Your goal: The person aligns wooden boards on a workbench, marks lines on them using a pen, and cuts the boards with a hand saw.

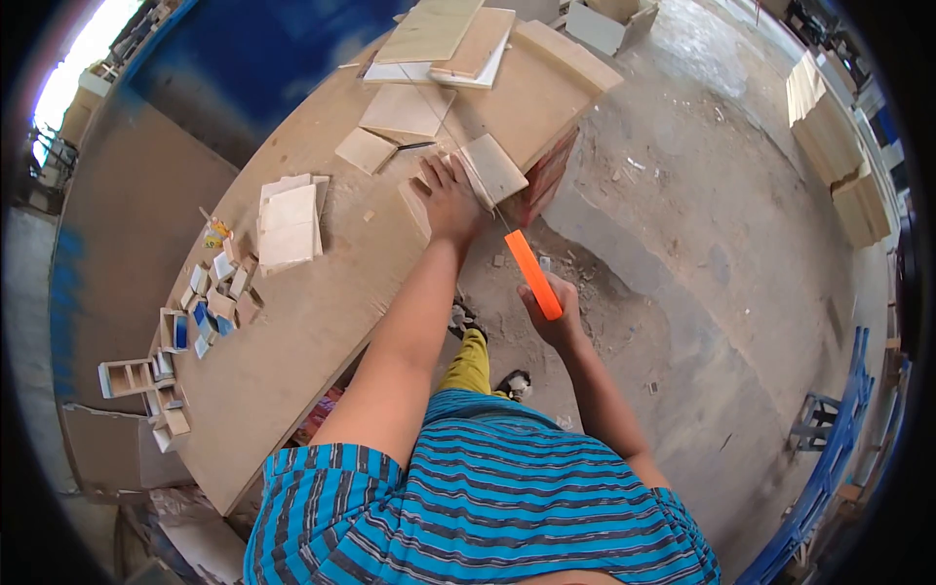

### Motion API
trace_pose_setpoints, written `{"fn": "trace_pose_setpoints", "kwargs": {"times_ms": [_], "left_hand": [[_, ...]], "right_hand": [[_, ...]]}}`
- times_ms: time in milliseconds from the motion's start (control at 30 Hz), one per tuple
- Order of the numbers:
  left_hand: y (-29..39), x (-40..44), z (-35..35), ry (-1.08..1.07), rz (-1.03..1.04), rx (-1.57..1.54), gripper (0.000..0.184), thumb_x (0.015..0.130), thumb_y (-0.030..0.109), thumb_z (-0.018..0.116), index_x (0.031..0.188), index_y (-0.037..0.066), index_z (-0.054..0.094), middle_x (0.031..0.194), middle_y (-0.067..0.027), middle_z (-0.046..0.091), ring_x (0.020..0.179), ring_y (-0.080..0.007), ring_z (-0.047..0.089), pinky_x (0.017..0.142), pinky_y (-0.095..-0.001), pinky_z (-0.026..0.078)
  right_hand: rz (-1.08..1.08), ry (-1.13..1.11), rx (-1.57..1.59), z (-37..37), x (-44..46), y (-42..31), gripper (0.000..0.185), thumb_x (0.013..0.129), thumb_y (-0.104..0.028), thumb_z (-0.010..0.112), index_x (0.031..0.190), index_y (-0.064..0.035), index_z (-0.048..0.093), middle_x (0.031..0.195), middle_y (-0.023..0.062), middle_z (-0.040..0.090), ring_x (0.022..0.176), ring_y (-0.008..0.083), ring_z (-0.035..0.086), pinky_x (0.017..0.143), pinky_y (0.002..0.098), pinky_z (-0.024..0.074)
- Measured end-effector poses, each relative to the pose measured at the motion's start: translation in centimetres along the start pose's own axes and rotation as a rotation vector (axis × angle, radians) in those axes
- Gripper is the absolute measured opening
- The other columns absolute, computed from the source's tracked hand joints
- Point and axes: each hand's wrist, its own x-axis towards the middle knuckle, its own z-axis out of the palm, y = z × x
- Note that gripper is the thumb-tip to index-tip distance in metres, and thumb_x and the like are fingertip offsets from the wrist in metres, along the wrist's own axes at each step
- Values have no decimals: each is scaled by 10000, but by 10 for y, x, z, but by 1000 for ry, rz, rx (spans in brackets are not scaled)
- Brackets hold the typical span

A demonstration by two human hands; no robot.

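Observation:
My right hand (pixel 560 314) is wrapped round the orange handle of a handsaw (pixel 531 268). The saw's thin blade shows nearly edge-on, running up and left from the handle past the table edge. It lies along the edge of a small square wooden board (pixel 494 169). Just left of the blade, my left hand (pixel 452 203) presses flat with fingers spread on a pale wooden piece (pixel 416 207), partly hidden under the hand. Whether the blade has cut into the wood cannot be made out. A dark pencil-like stick (pixel 416 145) lies beyond my left fingers.
Several flat boards (pixel 429 29) are piled at the table's far end. A stack of thin panels (pixel 290 222) and a heap of small wooden blocks (pixel 220 302) lie left on the worktable (pixel 283 361). Debris litters the floor; blue metal frames (pixel 829 458) stand right.

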Motion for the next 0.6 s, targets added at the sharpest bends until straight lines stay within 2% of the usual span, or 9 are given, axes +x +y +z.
{"fn": "trace_pose_setpoints", "kwargs": {"times_ms": [133, 233, 333, 433, 500, 600], "left_hand": [[2, -5, -23, -8, 18, -110, 968, 713, 439, 657, 1452, -61, 281, 1493, -264, 296, 1420, -425, 207, 1100, -636, 170], [2, -4, -29, -23, 27, -76, 953, 713, 434, 662, 1444, -55, 295, 1470, -256, 328, 1397, -399, 249, 1087, -616, 190], [3, -3, -26, -23, 25, -68, 1079, 655, 534, 724, 1450, -50, 286, 1448, -244, 350, 1378, -399, 273, 1099, -633, 176], [0, 0, -11, 59, 18, -14, 1057, 665, 542, 710, 1437, -53, 302, 1428, -232, 366, 1359, -387, 295, 1102, -628, 170], [-1, 0, -8, 33, 16, -64, 1057, 671, 542, 701, 1446, -48, 291, 1445, -234, 352, 1378, -380, 276, 1113, -618, 159], [0, 0, -16, -42, -10, -64, 1085, 664, 550, 705, 1465, -34, 264, 1483, -228, 319, 1414, -369, 234, 1132, -600, 140]], "right_hand": [[3, -28, 21, -8, 3, 5, 188, 841, -162, 667, 811, 9, 593, 750, 177, 586, 686, 373, 589, 624, 398, 479], [-11, -21, 33, -7, 4, 5, 194, 842, -153, 667, 808, 15, 577, 744, 178, 574, 686, 374, 577, 627, 401, 472], [-59, 2, 63, -4, 3, 10, 209, 847, -136, 661, 794, 26, 542, 716, 180, 534, 664, 379, 537, 616, 410, 450], [-80, 9, 55, -2, 0, 18, 184, 838, -128, 668, 798, 16, 561, 734, 179, 556, 691, 381, 562, 625, 410, 464], [-128, 24, 9, 1, -6, 24, 151, 825, -118, 683, 793, -3, 590, 757, 173, 592, 711, 369, 600, 627, 404, 478], [12, -14, 29, -13, -55, 28, 160, 832, -126, 678, 801, 2, 586, 738, 170, 578, 675, 357, 584, 602, 396, 464]]}}
